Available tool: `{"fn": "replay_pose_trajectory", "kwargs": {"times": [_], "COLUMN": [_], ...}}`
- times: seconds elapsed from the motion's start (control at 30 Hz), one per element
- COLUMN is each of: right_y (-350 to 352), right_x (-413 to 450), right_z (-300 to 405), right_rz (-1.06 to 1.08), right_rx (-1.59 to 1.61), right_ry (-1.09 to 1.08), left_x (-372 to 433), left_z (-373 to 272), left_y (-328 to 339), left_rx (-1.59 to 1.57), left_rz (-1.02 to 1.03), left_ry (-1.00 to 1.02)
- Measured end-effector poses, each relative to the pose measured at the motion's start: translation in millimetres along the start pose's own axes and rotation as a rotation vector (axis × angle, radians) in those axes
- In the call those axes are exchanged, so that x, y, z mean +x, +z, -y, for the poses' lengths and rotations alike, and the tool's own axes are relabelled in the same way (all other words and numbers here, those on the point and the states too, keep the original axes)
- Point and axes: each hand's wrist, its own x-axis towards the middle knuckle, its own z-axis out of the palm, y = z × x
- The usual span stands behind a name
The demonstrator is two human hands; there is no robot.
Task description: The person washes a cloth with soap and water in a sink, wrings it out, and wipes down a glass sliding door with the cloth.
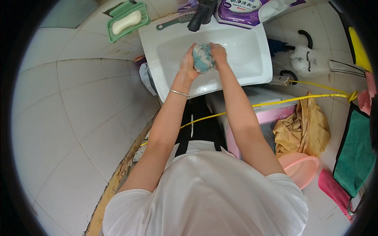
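Over the basin of a white ceramic sink (pixel 248 56), a bunched blue-and-white cloth (pixel 203 59) is squeezed between both hands. My left hand (pixel 187 63) presses against its left side, palm inward, with what looks like wet foam on the skin. A thin bangle (pixel 179 92) circles the left wrist. My right hand (pixel 218 54) grips the cloth from the right, fingers curled and slightly blurred. Behind the hands, a black faucet (pixel 202 14) rises at the sink's back edge.
A green soap dish (pixel 146 18) with a white soap bar (pixel 127 22) sits back left. A comb-like brush (pixel 174 22) and a purple laundry detergent bag (pixel 236 20) rest behind the basin. A yellow cord (pixel 277 101) crosses at the right, near a brown cloth (pixel 304 126) and a pink basin (pixel 301 169).
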Motion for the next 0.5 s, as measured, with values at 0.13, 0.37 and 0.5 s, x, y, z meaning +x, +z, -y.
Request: {"fn": "replay_pose_trajectory", "kwargs": {"times": [0.13, 0.37, 0.5], "right_y": [-26.1, -78.0, -59.4], "right_x": [37.3, 19.0, -28.4], "right_z": [-59.7, -41.1, -16.1], "right_rz": [0.211, 0.09, -0.069], "right_rx": [0.903, 0.48, -0.203], "right_ry": [0.347, 0.229, -0.304], "left_x": [-9.7, -20.9, -19.7], "left_z": [-14.8, -37.0, -38.0], "left_y": [-5.2, -42.7, -44.9], "left_rx": [-0.123, 0.077, 0.102], "left_rz": [0.04, 0.064, 0.132], "left_ry": [0.056, 0.254, 0.227]}}
